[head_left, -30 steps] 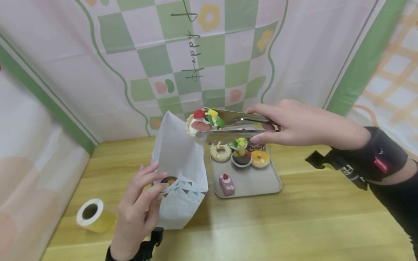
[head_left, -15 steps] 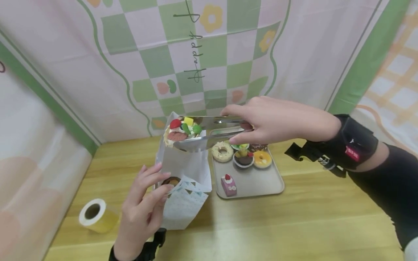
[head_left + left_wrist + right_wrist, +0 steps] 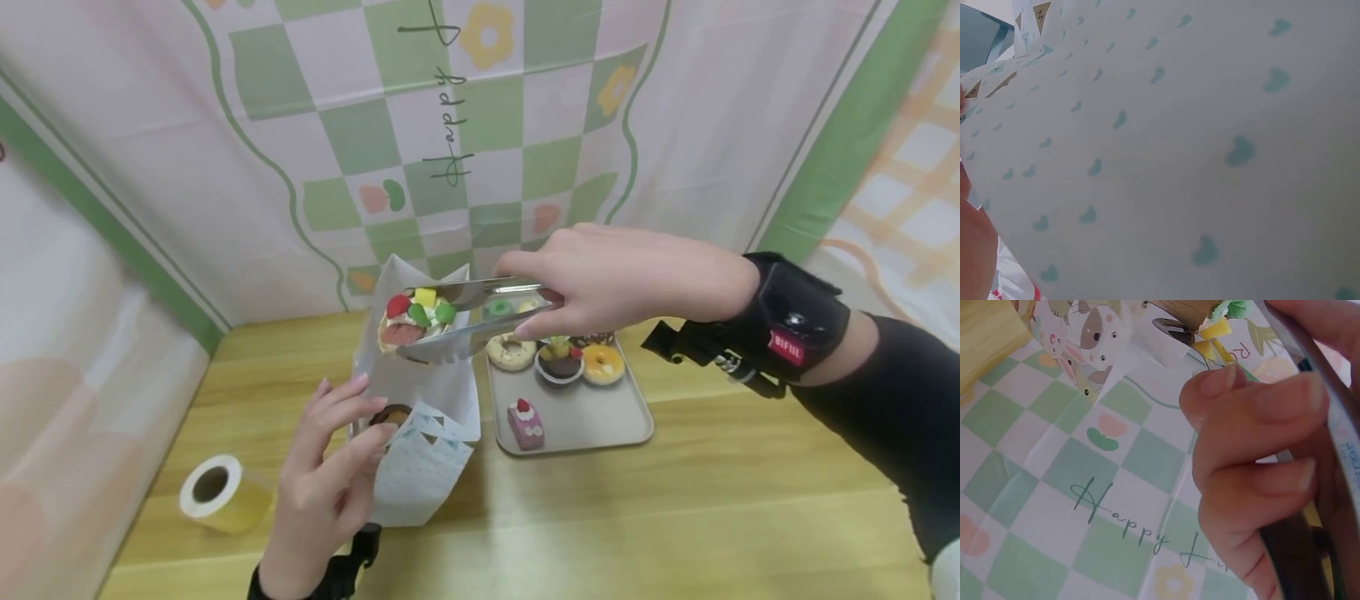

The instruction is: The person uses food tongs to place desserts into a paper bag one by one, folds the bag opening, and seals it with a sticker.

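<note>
The right hand [image 3: 630,275] is clamped on metal tongs [image 3: 483,335], which hold the fruit-topped pastry [image 3: 416,322] at the paper bag's [image 3: 422,483] mouth, at one o'clock from the left hand [image 3: 322,479], pinching the bag's rim.

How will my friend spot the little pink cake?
On the wooden table, find the pale tray. Look at its near left corner for the little cake. It's blocky, pinkish-purple and red-topped, while the doughnuts farther back are round.
</note>
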`<state>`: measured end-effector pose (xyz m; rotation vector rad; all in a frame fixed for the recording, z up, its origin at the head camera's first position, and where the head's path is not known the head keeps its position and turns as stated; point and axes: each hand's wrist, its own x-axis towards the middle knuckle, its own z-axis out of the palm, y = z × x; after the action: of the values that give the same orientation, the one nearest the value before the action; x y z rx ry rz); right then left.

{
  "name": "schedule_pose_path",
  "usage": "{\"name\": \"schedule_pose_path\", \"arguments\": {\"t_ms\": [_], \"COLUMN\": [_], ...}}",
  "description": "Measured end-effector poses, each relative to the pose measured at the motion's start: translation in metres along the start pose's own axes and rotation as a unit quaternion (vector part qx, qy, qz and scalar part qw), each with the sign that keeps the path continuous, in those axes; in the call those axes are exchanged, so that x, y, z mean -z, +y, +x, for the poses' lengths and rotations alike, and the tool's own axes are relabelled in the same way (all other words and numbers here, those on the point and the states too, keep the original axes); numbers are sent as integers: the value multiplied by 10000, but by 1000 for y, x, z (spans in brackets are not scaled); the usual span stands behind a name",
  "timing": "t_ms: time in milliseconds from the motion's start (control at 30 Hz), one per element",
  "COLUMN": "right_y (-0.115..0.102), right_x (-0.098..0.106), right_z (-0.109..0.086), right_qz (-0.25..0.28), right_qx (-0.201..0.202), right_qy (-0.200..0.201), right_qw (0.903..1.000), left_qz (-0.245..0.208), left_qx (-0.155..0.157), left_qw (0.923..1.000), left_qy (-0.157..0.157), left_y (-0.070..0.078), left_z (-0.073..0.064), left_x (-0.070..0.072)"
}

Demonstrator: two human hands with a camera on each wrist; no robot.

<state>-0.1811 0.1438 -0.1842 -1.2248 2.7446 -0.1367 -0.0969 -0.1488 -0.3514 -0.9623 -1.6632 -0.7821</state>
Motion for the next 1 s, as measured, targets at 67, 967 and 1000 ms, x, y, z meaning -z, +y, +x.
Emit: {"name": "schedule_pose_path", "arguments": {"t_ms": [67,967,1000], "right_y": [-2,-36,-36], "right_x": [1,8,7], "right_z": [2,46,47], "right_qz": [-56,-1218,-1221], "right_qx": [-4,-256,-258], "right_qy": [-63,-1144,-1169], "right_qw": [10000,9856,9853], "left_qz": [-20,-208,-201], "left_qx": [-45,-32,-22], "left_qw": [10000,9998,9998], "left_qy": [64,37,44], "left_y": [0,1,1], "left_z": [0,0,0], "left_x": [0,-4,-4]}}
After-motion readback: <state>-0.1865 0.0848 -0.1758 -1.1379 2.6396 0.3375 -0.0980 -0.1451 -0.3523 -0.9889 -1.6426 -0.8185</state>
